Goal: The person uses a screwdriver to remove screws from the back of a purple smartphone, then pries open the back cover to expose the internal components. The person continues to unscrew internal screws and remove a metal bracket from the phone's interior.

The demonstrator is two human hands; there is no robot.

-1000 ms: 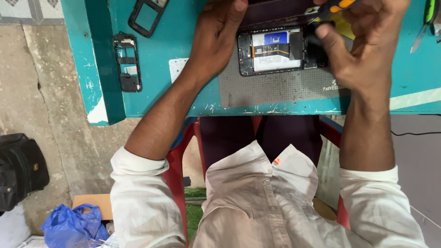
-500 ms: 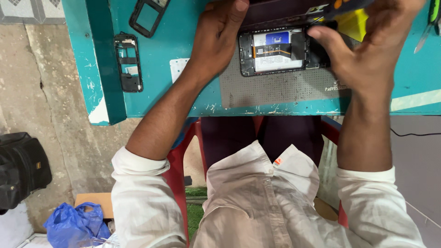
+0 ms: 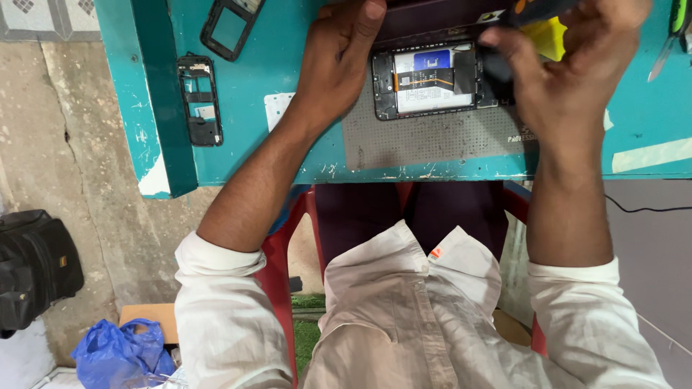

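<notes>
Both arms are being stretched forward, sleeves rolled.
The left hand (image 3: 337, 65) is being held flat with its thumb raised; the right hand (image 3: 569, 68) is being curled, fingers bent inward.

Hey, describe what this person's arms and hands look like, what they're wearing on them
Both forearms are bare. The off-white, light cream shirt has its sleeves rolled up into thick cuffs near the elbows, the left sleeve and the right sleeve alike. The left hand and right hand wear no gloves. No rings, watch or bracelets show in this view.
</notes>
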